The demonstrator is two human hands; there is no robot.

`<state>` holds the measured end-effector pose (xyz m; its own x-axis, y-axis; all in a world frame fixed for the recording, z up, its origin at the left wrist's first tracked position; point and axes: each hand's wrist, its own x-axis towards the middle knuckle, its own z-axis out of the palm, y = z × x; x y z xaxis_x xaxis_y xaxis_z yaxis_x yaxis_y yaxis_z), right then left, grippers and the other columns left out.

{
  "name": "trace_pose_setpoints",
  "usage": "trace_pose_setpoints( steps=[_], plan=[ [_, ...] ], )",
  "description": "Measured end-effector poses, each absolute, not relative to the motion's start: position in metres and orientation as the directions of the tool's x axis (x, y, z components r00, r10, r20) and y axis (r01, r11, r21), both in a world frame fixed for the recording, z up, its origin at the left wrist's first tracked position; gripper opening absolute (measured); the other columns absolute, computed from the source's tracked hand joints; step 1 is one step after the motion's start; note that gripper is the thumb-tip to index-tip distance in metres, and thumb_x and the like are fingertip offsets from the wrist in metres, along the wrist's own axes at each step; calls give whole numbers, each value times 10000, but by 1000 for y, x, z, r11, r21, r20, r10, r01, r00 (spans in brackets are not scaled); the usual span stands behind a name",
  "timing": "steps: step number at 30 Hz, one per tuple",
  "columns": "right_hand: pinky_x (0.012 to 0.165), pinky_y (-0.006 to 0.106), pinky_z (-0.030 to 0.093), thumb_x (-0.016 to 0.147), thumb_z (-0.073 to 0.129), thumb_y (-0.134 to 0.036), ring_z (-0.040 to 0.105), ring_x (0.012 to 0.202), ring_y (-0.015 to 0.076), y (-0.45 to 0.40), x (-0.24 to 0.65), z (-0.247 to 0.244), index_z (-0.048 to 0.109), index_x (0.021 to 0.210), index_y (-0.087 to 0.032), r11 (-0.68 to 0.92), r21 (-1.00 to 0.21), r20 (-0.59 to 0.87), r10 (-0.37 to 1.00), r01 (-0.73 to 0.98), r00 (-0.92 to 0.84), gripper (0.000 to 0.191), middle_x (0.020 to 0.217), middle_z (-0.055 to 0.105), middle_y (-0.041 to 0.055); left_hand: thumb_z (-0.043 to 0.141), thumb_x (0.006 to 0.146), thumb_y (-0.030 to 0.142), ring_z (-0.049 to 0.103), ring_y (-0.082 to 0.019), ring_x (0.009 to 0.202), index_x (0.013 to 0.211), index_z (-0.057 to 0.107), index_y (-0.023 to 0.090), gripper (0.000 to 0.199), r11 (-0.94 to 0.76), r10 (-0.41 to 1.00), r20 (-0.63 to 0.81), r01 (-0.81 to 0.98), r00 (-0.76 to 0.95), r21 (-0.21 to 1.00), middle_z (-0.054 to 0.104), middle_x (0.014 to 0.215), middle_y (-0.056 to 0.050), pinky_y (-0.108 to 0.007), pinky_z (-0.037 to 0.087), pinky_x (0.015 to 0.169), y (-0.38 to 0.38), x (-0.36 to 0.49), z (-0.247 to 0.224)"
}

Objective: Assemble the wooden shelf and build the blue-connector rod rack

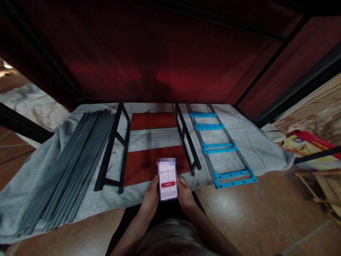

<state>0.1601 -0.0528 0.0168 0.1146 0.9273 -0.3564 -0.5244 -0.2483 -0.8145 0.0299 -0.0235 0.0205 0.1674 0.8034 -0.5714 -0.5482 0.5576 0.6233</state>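
Observation:
Both of my hands hold a smartphone (pixel 168 195) upright at the front edge of the grey cloth. Its lit screen reads 00:00:02 above a red button. My left hand (pixel 151 193) grips the phone's left side and my right hand (pixel 185 192) its right side. Just beyond the phone lie two reddish-brown boards (pixel 145 161), one behind the other. A black metal frame (pixel 108 156) stands along their left side, and a second black frame (pixel 188 142) along their right.
Several grey metal tubes (pixel 71 167) lie bundled on the grey cloth (pixel 239 142) at left. Right of the boards is a ladder-like rack with blue crosspieces (pixel 220 147). A dark red panel (pixel 149 64) rises behind. A red-and-yellow package (pixel 306 145) and wooden pieces (pixel 319 185) sit far right.

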Motion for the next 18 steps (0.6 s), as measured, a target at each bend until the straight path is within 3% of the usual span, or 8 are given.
trace_pose_setpoints(
  steps=[8,18],
  plan=[
    [789,381,560,856,634,-611,691,909,239,-57,165,15,663,978,-246,-209,-824,-310,944,-526,111,386,917,734,34,646,869,459,591,-270,1278,1206,697,190,435,496,858,-503,-417,102,762,695,1294,-85,-434,377,1159,-27,32,37],
    [786,362,558,839,655,-626,693,902,234,-63,165,19,666,985,-218,-207,-830,-315,940,-518,129,434,902,737,41,669,852,424,597,-285,1269,1115,743,176,369,494,854,-516,-416,67,764,734,1214,-90,-438,371,1160,-32,35,52]
  ],
)
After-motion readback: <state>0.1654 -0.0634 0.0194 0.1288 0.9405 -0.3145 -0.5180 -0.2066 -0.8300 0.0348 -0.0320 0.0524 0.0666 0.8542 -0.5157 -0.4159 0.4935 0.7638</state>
